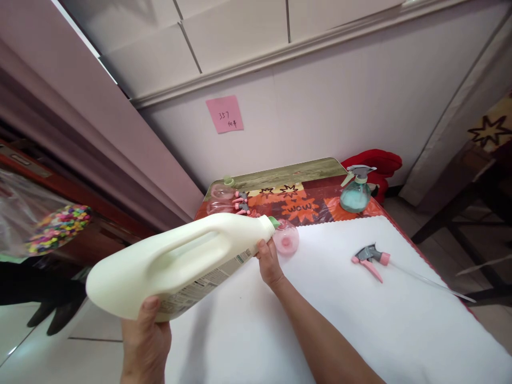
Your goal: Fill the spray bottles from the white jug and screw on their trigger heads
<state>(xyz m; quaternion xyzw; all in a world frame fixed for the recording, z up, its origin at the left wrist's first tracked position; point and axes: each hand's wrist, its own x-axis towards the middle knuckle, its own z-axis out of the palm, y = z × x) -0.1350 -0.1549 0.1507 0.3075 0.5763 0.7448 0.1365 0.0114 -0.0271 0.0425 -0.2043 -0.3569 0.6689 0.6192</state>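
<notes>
A big cream detergent jug (132,256) is tilted over the table, its green spout (274,222) pointing right and down. My left hand (148,333) grips the jug near its base, thumb on the side. My right hand (269,261) holds the jug's neck from below. Just beyond the spout stands a clear pink bottle (287,238) without a spray head; whether the spout touches its mouth cannot be made out. To the right, a grey and pink spray head (370,260) with a long clear tube lies on the white cloth (256,341).
A teal spray bottle (355,196) stands at the back right. Two pink spray bottles (221,206) lie at the back left beside a green cap (228,181). A pink note (224,114) is on the wall. A bag of colourful beads (60,229) hangs at left, near a person's dark shoes (60,317).
</notes>
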